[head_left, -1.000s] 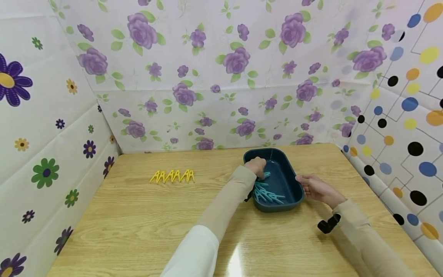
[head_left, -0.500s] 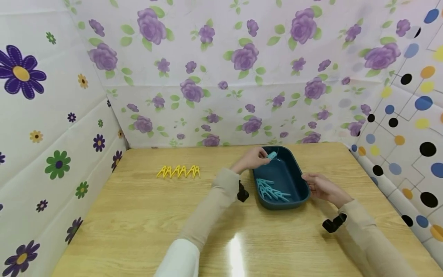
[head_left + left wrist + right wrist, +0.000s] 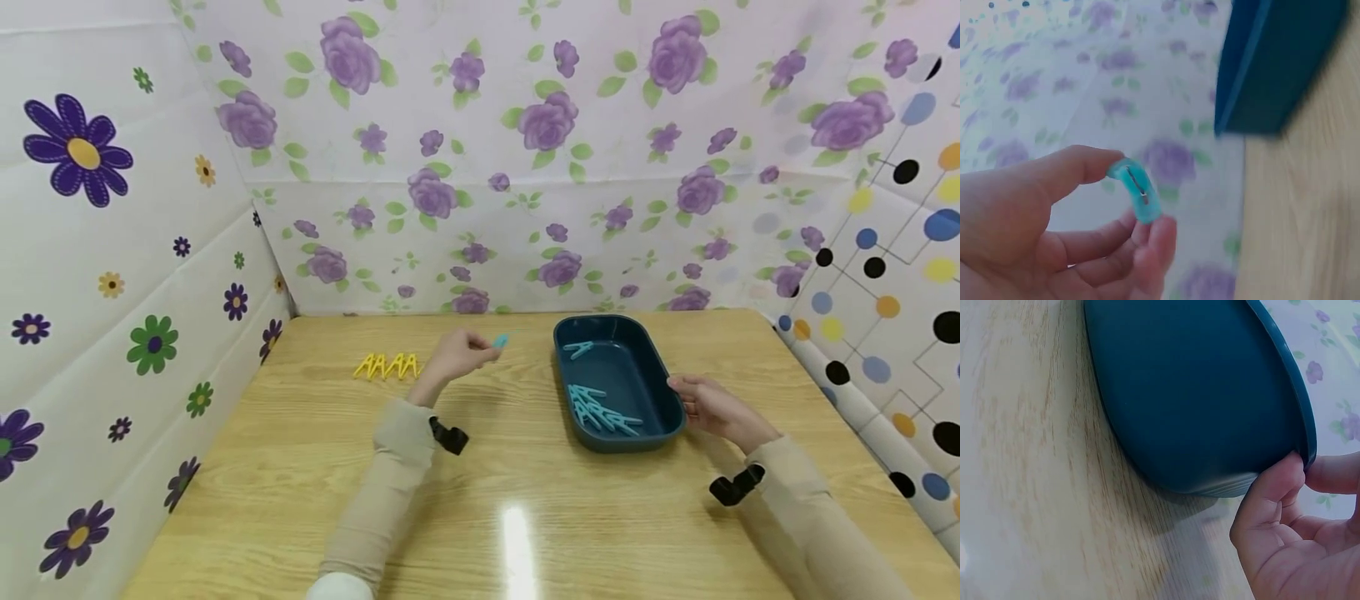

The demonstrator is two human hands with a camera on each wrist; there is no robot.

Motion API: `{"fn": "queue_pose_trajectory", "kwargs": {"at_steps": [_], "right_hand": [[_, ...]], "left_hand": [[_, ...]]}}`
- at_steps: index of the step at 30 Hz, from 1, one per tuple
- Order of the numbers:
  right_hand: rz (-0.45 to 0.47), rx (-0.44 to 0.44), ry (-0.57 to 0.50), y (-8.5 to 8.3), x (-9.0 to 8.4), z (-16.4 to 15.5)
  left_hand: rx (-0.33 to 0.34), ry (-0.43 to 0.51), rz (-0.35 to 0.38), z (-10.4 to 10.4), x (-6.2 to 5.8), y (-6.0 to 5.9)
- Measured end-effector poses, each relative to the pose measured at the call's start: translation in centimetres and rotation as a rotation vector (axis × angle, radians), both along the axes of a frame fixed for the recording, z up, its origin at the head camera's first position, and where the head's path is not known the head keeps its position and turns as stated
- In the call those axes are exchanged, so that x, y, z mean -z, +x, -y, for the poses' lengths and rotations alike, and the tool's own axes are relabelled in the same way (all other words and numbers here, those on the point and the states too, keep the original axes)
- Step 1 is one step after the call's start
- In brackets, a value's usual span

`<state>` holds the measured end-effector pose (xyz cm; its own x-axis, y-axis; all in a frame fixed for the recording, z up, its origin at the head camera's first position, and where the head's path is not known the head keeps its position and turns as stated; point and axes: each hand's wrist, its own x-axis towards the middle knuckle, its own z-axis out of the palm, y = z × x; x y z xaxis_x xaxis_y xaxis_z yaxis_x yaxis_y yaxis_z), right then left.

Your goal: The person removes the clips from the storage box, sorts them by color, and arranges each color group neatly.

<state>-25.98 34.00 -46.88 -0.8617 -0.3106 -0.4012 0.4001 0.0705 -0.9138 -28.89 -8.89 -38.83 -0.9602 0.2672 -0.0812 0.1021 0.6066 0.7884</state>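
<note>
My left hand [image 3: 453, 357] hangs above the table [image 3: 300, 483], between the yellow clothespins [image 3: 387, 366] and the dark teal tray [image 3: 678, 417], and it pinches a single light blue clothespin [image 3: 500, 341] between thumb and fingertips; in the left wrist view that clothespin [image 3: 1138, 190] sits clamped between the thumb above and the curled fingers [image 3: 1160, 240] below, its small metal spring facing the camera, with a corner of the tray [image 3: 1272, 62] blurred off to the upper right. My right hand [image 3: 708, 408] rests at the right side of the tray, and the right wrist view shows it plainly: the thumb [image 3: 1272, 494] presses up under the rim while a finger [image 3: 1335, 472] lies over the top edge, so it grasps the tray's rim [image 3: 1300, 419] near one rounded corner. The tray stands flat on the wooden table, right of centre and near the back wall. Inside it lies a loose heap of blue clothespins [image 3: 600, 410] toward the near end, and one more blue clothespin [image 3: 579, 348] lies apart from them at the far end. The yellow clothespins stand in a short, tight row on the table, just left of my left hand and well apart from the tray. Flower-patterned sheets [image 3: 525, 167] wall the table in at the back and left, and a dotted sheet [image 3: 885, 275] closes the right side.
</note>
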Motion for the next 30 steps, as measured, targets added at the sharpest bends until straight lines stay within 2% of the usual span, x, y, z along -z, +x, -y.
{"fn": "queue_pose_trajectory", "kwargs": {"at_steps": [3,8,10,15,20,22,27,30], "right_hand": [[0.007,0.007,-0.016,0.1,0.0,0.0],[0.007,0.003,-0.015,0.1,0.0,-0.1],[0.007,0.006,-0.014,0.1,0.0,-0.2],[0.01,0.003,-0.02,0.0,0.0,0.1],[0.009,0.007,-0.014,0.0,0.1,-0.1],[0.006,0.005,-0.014,0.0,0.1,-0.1],[0.006,-0.007,-0.02,-0.1,0.2,0.0],[0.008,-0.007,-0.025,-0.1,0.2,-0.1]], "left_hand": [[-0.061,-0.1,-0.009,3.3,0.8,0.7],[-0.119,-0.191,0.046,8.3,2.6,1.7],[-0.145,-0.208,0.062,10.0,3.2,2.0],[-0.222,-0.335,0.075,13.7,4.1,2.8],[-0.245,-0.446,0.136,16.0,3.9,3.1],[-0.278,-0.454,0.153,16.8,3.9,3.1],[-0.368,-0.397,0.209,18.0,4.6,3.1],[-0.389,-0.384,0.221,18.2,4.9,2.9]]}}
